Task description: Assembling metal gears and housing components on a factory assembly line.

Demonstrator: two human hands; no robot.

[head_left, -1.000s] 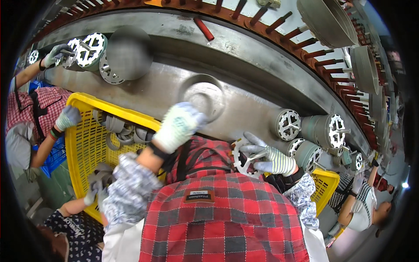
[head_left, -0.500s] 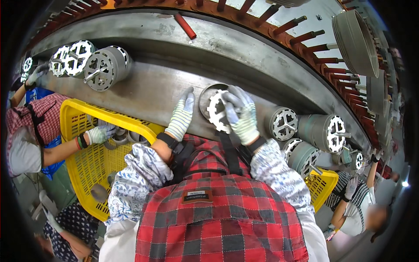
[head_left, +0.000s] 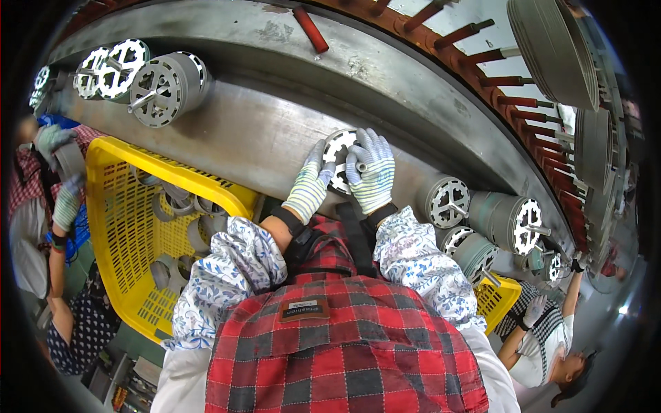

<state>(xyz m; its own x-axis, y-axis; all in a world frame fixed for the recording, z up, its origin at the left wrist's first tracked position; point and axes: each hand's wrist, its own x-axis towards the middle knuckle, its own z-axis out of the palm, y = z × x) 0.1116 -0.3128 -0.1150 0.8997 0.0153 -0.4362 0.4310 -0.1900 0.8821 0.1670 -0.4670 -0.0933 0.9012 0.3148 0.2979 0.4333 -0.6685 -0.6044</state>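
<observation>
A pale slotted metal disc (head_left: pixel 339 153) lies close to level in front of me, on or in a round metal ring that is mostly hidden below it. My left hand (head_left: pixel 309 182), in a striped glove, presses against the disc's left edge with fingers together. On the other side my right hand (head_left: pixel 372 172), gloved alike, grips the disc with its fingers over the right part. A short stub, perhaps the hub, shows by the right thumb. Both hands stay low over the metal bench (head_left: pixel 255 131).
Assembled drums with slotted ends (head_left: pixel 169 89) stand at the left, more drums (head_left: pixel 506 217) at the right. A yellow crate (head_left: pixel 124 275) of metal rings is beside my left arm. A red tube (head_left: pixel 310 29) lies on the ledge. Co-workers work at both sides.
The disc went from tilted in my right hand to lying nearly level on the ring. My left hand moved right to touch it. The co-worker's hand left the yellow crate, lifting a ring.
</observation>
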